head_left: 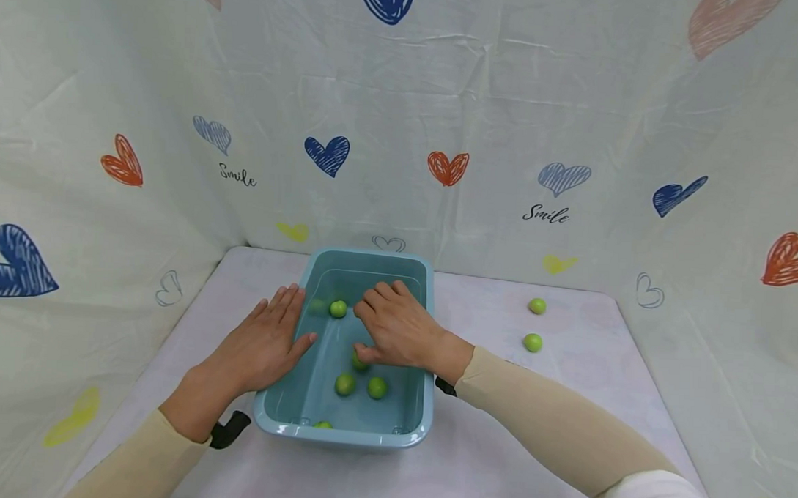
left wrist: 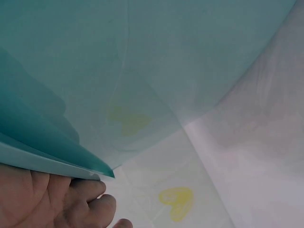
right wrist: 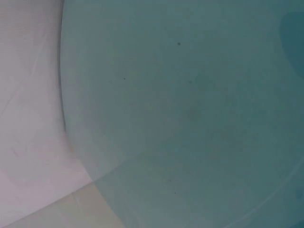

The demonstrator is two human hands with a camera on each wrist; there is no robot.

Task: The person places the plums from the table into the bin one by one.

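A light blue plastic basin point(head_left: 342, 437) stands on the table with several small round green balls point(head_left: 344, 384) inside. My left hand point(head_left: 263, 347) rests along its left rim, fingers straight and thumb over the inside. In the left wrist view, the palm and fingers point(left wrist: 95, 204) lie against the rim beside the basin's wall point(left wrist: 142, 57). Over the basin's right half, my right hand point(head_left: 399, 326) is palm down with bent fingers and the thumb apart from them. Its thumb overlaps one green ball point(head_left: 360, 363). The right wrist view shows only the basin's wall point(right wrist: 190, 114), not the hand.
Two more green balls point(head_left: 536, 306) point(head_left: 533, 342) lie on the table to the right of the basin. The pale table point(head_left: 498, 428) is backed by a white curtain point(head_left: 496, 98) printed with hearts, which also runs along both sides.
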